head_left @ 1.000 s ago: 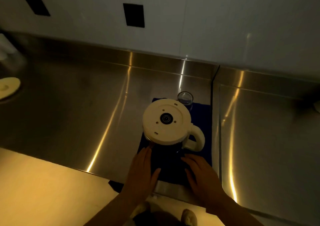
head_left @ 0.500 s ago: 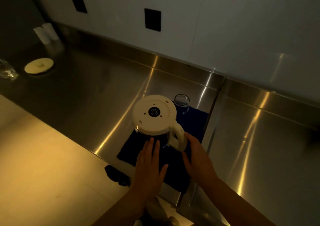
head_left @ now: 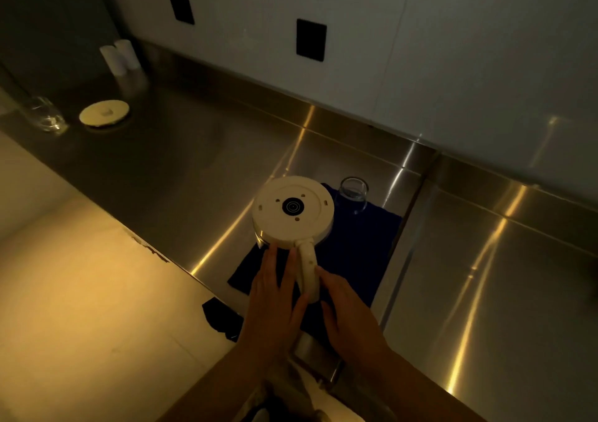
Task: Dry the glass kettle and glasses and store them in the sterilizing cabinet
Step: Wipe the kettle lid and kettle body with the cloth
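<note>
The glass kettle (head_left: pixel 293 209) stands upside down on a dark blue cloth (head_left: pixel 356 253), its cream base facing up. Its cream handle (head_left: pixel 306 269) points toward me. My left hand (head_left: pixel 273 305) lies flat, fingers apart, just left of the handle, fingertips at the kettle's body. My right hand (head_left: pixel 348 308) rests against the handle's right side without closing around it. A clear glass (head_left: pixel 353 193) stands on the cloth's far edge, right behind the kettle. A second glass (head_left: pixel 45 114) stands at the far left of the counter.
The steel counter (head_left: pixel 181 162) runs left to a cream kettle lid (head_left: pixel 104 113) and two white cylinders (head_left: pixel 119 55) by the wall. A seam (head_left: pixel 409 227) divides it from another steel surface on the right. A dark rag (head_left: pixel 223 319) hangs off the front edge.
The kettle has turned so that its handle swung from the right round toward me. Both hands came in close on either side of the handle. My view shifted left.
</note>
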`<state>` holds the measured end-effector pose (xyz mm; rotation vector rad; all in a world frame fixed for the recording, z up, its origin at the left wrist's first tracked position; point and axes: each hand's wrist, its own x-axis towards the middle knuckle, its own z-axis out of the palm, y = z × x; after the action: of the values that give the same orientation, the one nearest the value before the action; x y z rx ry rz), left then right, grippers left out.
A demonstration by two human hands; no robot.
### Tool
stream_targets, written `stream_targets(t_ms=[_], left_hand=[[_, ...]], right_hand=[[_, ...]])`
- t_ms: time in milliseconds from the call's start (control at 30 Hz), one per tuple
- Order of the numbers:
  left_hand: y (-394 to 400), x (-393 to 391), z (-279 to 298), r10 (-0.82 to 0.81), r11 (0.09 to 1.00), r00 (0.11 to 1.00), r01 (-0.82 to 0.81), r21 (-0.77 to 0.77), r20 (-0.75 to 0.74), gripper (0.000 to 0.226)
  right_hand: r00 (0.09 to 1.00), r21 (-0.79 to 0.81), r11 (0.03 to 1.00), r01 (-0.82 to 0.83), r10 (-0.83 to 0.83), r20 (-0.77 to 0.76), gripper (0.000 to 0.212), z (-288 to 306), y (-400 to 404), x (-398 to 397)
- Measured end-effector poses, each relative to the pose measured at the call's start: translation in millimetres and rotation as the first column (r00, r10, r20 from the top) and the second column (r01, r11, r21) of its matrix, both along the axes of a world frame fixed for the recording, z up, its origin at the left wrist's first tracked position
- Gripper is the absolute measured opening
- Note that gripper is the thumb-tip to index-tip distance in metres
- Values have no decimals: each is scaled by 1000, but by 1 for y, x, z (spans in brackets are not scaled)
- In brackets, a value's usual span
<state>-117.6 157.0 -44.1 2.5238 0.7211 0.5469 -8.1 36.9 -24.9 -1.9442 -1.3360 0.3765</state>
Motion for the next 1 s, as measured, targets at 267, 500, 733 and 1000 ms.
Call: stream_targets(t_ms=[267,500,733,1000], left_hand=[[-14,34,21,159,987,987,-158,-5,8,95],[-1,40,16,135,991,989,-134,-21,60,118],[58,2,17,11,999,999,-9,-47,50,93],[71,4,23,91,975,991,-68,-213,102,84]], right_hand=[[931,28,997,-66,52,360,44,46,64,85],[884,-1,992,-124,111,454,36,32,73,89],[811,134,986,-100,3,586,34,29,72,64],[818,140,980,-143,37,574,33,36,76,67]])
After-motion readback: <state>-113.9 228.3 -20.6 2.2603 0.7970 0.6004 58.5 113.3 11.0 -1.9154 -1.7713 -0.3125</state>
